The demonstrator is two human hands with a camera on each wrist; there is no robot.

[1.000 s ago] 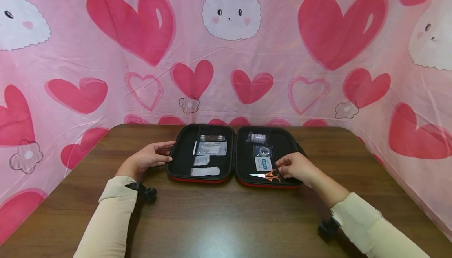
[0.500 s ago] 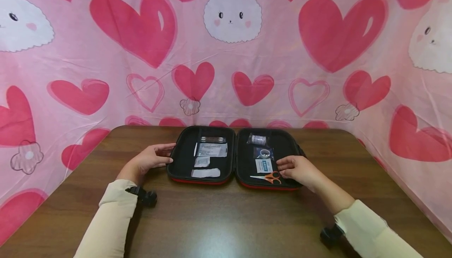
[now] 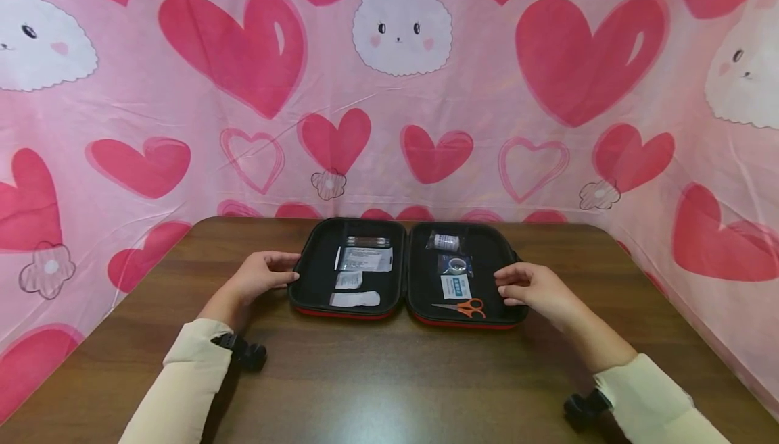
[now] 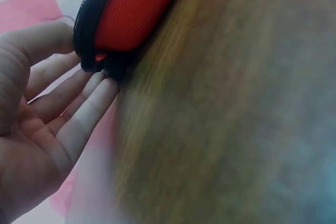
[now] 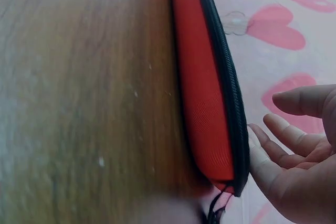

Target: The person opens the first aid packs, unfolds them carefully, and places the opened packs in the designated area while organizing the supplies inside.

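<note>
A red case with a black lining lies unfolded on the table. My left hand touches its left edge, thumb at the black zip rim and fingers rather straight, as the left wrist view shows. My right hand is over the right half's right edge, fingers loosely bent and holding nothing. In the right half lie orange-handled scissors, a blue-and-white packet, a bagged roll of tape and a wrapped white roll. The left half holds clear tubes, a large clear packet and white packets.
The brown wooden table extends in front of the case and to both sides. Behind it hangs a pink cloth with hearts and rabbits. A black strap end hangs from the case's corner in the right wrist view.
My right hand has drawn back to the right, from beside the scissors and blue-and-white packet to the case's right edge. The left hand stays at the left edge.
</note>
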